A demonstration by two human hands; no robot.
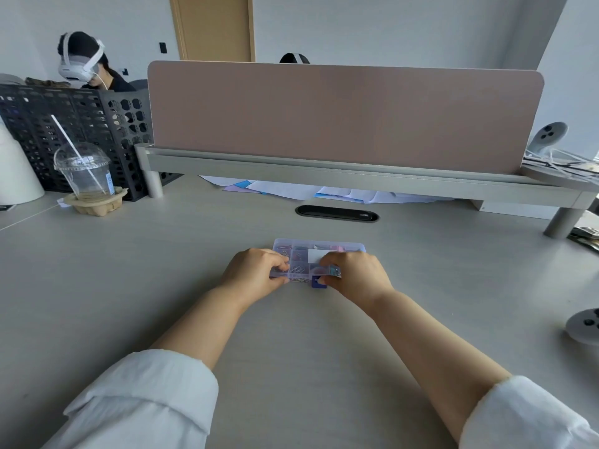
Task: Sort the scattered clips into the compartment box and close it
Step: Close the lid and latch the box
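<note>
The clear plastic compartment box (pixel 324 246) of coloured clips (pixel 285 253) is pinched at its near edge by left hand (pixel 251 275) and right hand (pixel 356 277), amid open beige desk (pixel 162 270).

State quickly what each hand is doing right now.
Left hand: fingers curled round the near left edge of the box.
Right hand: fingers curled round the box's near right edge.

From my end I count one compartment box (pixel 301 246), two hands, left hand (pixel 251 273) and right hand (pixel 356 277), one plastic cup (pixel 84 173), one black crate (pixel 81 124), two white controllers, far controller (pixel 549 134) and near controller (pixel 583 325). Clips (pixel 296 270): too blurry to count.
</note>
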